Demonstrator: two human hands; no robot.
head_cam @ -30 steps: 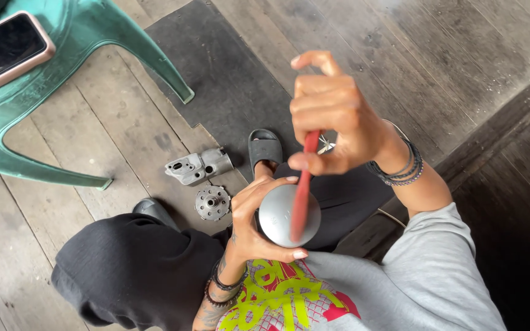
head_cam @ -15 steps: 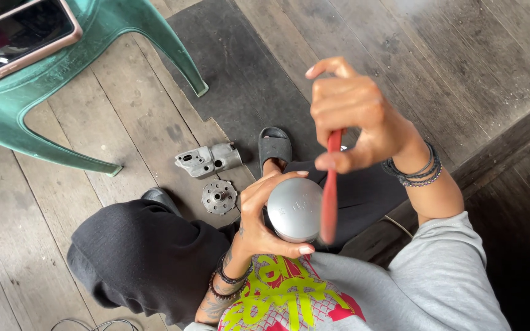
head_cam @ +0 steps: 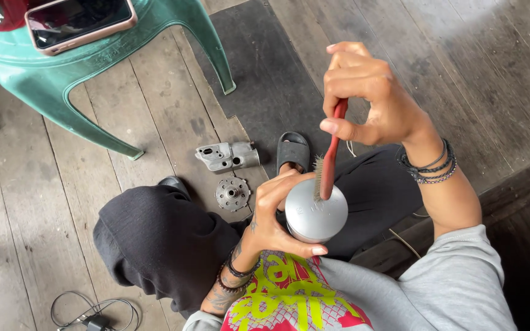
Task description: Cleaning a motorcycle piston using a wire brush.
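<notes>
Our right hand [head_cam: 369, 98] was closed on the red wire brush [head_cam: 329, 156], bristles touching the round metal part [head_cam: 315, 211], which our left hand [head_cam: 274, 214] clasped over our lap. Short strokes and a steadier hold would have suited. Two metal parts [head_cam: 228, 156] lay on the floor [head_cam: 154, 110] to the left.

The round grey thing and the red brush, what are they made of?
The round grey part in the left hand looks like metal, probably aluminium: dull silver with a soft sheen and marks stamped into its flat top. The brush in the right hand has a red handle, likely plastic or painted wood; I cannot tell which. Its bristles look like thin wire, pale and stiff.
</notes>
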